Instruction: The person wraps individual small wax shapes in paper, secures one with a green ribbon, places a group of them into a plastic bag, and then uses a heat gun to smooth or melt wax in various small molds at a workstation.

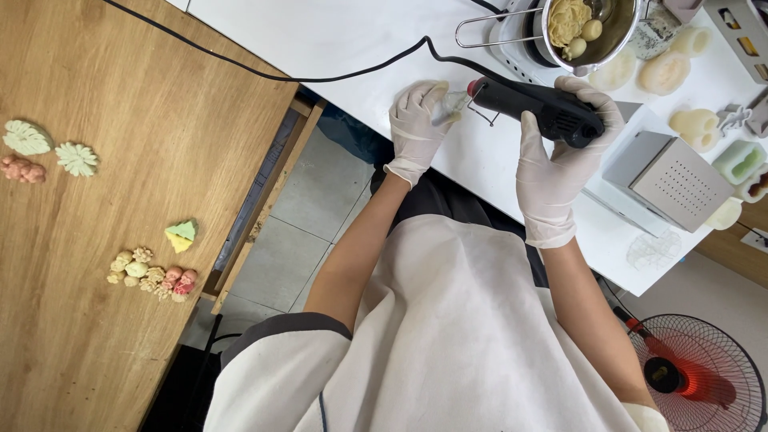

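My right hand (558,152), in a white glove, grips a black glue gun (538,110) with a red tip, its black cord (320,78) trailing over the white table (336,32). The gun's nozzle points at a small clear piece (450,106) pinched in my gloved left hand (417,126), held just above the table's edge. Both hands sit close together, the nozzle almost touching the piece.
A metal pot (596,36) with pale wax lumps stands on a small stove. A perforated metal box (668,178), cream moulds (664,72) and a green mould (740,162) lie at right. Small coloured wax shapes (152,276) and leaf shapes (50,152) rest on the wooden table. A fan (694,376) stands on the floor.
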